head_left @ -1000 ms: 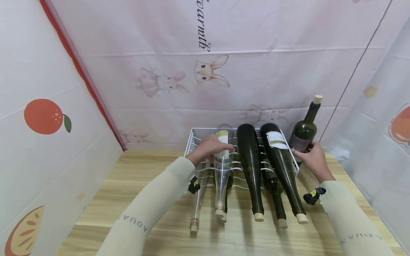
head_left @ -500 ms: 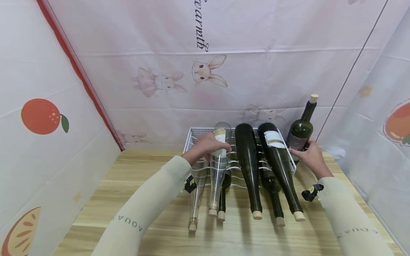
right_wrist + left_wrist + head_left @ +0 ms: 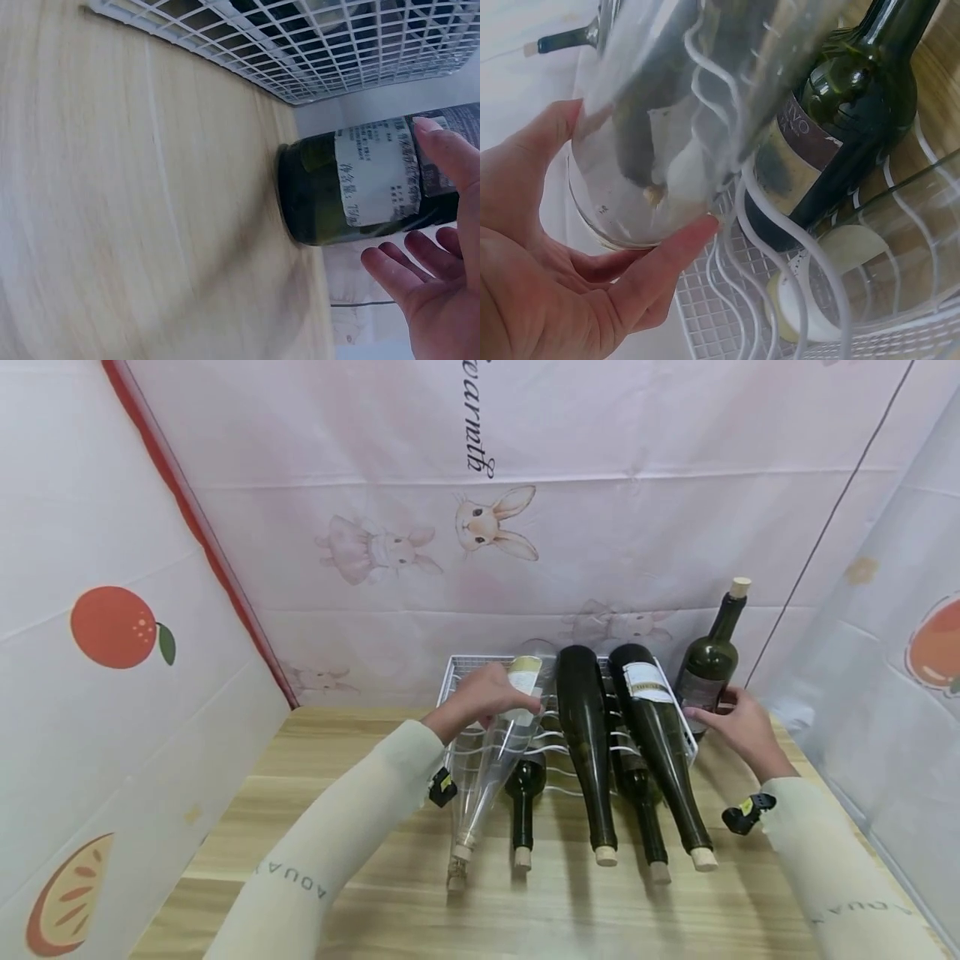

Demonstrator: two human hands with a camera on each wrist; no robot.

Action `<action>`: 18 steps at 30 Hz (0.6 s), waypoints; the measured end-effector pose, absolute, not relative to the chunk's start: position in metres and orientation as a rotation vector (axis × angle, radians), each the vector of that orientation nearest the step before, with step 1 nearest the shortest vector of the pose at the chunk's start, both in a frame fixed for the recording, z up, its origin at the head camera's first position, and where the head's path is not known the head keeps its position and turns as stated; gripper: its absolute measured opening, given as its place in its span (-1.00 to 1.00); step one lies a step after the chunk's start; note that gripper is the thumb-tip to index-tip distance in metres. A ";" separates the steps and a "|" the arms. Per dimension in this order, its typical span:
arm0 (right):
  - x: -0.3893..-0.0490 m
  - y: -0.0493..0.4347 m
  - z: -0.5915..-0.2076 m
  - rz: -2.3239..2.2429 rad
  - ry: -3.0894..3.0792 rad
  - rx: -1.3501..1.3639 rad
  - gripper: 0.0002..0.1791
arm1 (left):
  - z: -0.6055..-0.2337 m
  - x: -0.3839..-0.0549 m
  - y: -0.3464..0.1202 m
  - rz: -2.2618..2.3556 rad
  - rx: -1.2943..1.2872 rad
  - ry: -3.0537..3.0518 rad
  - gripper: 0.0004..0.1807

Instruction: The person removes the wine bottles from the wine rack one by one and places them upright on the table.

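Observation:
My left hand (image 3: 487, 695) grips a clear glass bottle (image 3: 501, 764) near its base. That bottle lies slanted over the white wire rack (image 3: 693, 753), its corked neck pointing down and left. Below it rests another clear bottle (image 3: 915, 255), partly seen through the rack's wavy wires. At the rack's right side a green wine bottle (image 3: 705, 668) stands upright on the table. Beside it is my right hand (image 3: 742, 737); in the right wrist view the thumb (image 3: 442, 146) lies against its label, while the other fingers (image 3: 386, 270) are loosely bent, seemingly apart from the glass.
Two large dark bottles (image 3: 583, 727) lie across the rack's upper tier, necks toward me. Lower down, a green bottle (image 3: 525, 781) and another dark bottle (image 3: 643, 802) poke out. The wooden table (image 3: 360, 860) meets a printed cloth wall (image 3: 375, 652) behind the rack.
The clear bottle in my left hand has swung its neck left, away from the lower green bottle and over the other clear bottle's neck. My right hand stays by the upright bottle.

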State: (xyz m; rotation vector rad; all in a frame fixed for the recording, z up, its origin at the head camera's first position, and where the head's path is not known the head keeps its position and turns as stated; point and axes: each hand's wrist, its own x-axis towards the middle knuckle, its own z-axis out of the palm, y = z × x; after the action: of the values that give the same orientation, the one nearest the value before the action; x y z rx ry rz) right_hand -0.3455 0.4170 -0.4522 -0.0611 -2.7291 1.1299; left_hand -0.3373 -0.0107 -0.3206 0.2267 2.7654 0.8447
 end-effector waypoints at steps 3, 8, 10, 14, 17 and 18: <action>-0.343 0.420 -0.446 1.164 -2.723 -0.079 0.03 | -0.318 -0.335 -0.011 0.811 0.276 2.794 -0.37; -0.338 0.423 -0.436 1.205 -2.729 -0.118 0.17 | -0.315 -0.331 -0.011 0.756 0.299 2.817 -0.37; -0.335 0.424 -0.432 1.211 -2.731 -0.113 0.18 | -0.315 -0.329 -0.011 0.733 0.293 2.835 -0.43; -0.330 0.426 -0.428 1.187 -2.722 -0.104 0.13 | -0.312 -0.325 -0.012 0.618 0.307 2.913 -0.45; -0.326 0.429 -0.426 1.175 -2.708 -0.120 0.11 | -0.311 -0.323 -0.013 0.534 0.324 2.959 -0.42; -0.325 0.430 -0.425 1.175 -2.699 -0.123 0.11 | -0.311 -0.322 -0.014 0.521 0.328 2.968 -0.41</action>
State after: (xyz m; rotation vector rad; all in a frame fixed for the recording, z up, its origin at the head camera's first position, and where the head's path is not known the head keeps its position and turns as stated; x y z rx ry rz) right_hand -0.3250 0.4296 -0.4254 -0.1232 -2.6990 1.1746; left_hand -0.3217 -0.0137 -0.3108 0.3285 2.9682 0.5205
